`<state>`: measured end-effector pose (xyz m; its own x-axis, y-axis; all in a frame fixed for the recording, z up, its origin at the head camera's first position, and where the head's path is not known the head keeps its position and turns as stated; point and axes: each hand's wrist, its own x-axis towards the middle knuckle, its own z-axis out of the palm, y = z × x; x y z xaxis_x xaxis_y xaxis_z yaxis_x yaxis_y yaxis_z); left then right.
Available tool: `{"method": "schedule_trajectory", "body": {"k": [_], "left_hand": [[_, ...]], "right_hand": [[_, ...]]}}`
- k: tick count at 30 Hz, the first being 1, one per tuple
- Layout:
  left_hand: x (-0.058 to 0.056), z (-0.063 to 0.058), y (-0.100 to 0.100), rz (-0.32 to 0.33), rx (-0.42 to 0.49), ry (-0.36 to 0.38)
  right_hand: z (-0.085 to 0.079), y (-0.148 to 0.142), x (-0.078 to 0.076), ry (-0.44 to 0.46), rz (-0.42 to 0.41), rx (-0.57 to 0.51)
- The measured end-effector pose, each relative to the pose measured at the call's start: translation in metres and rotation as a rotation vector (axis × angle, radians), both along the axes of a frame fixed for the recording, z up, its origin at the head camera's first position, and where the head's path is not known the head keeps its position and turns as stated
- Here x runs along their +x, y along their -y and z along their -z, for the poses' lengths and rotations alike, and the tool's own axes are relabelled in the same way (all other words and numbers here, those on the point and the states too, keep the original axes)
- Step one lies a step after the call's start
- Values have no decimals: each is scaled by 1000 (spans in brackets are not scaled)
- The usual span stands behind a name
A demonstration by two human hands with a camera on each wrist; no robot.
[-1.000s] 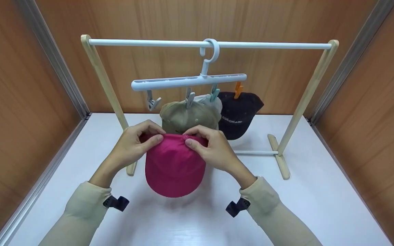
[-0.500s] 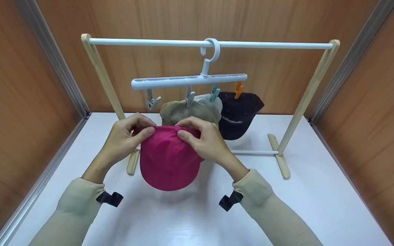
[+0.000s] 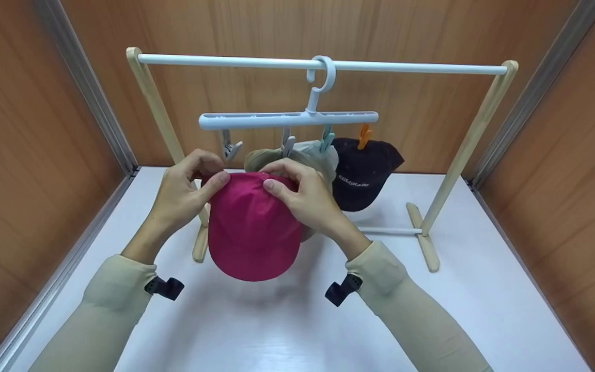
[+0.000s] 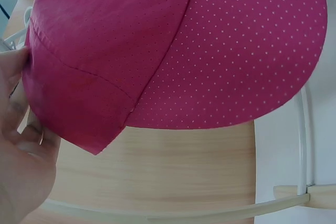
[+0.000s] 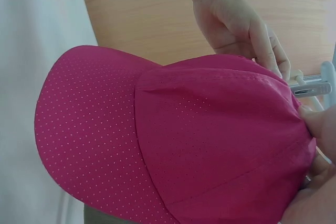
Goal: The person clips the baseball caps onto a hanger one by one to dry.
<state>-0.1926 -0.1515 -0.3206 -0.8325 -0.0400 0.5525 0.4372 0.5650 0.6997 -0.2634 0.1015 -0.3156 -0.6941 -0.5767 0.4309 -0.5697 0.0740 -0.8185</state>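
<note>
A pink baseball cap hangs brim down between the two hands, its brim dotted white in the wrist views. The left hand pinches the crown's top left edge between thumb and fingers. On the crown's top right, the right hand pinches the fabric near the button. Just above the left fingertips, a grey clip dangles from the pale blue hanger with nothing in it. Behind the pink cap, an olive cap hangs from another grey clip, partly hidden by the right hand.
A white cap hangs from a teal clip, and a black cap from an orange clip. The hanger hooks over the white rod of a wooden-legged rack. Wood panels enclose the white table.
Both hands have raised the pink cap and carried it slightly left, toward the grey clip at the hanger's left end. It now covers more of the olive cap.
</note>
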Motion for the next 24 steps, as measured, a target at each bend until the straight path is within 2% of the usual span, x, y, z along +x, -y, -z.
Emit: {"method": "schedule_trajectory", "body": {"k": [6, 13, 19, 24], "left_hand": [[-3, -10, -7, -121, -5, -46], [-12, -27, -29, -197, -32, -100], [-19, -33, -46, -266, 24, -146], [-18, -35, -46, -286, 89, -164]], "right_hand": [[-5, 3, -4, -11, -22, 3], [-10, 2, -8, -46, -2, 23], [-9, 4, -11, -47, -7, 19], [-11, 6, -11, -55, -19, 11]]}}
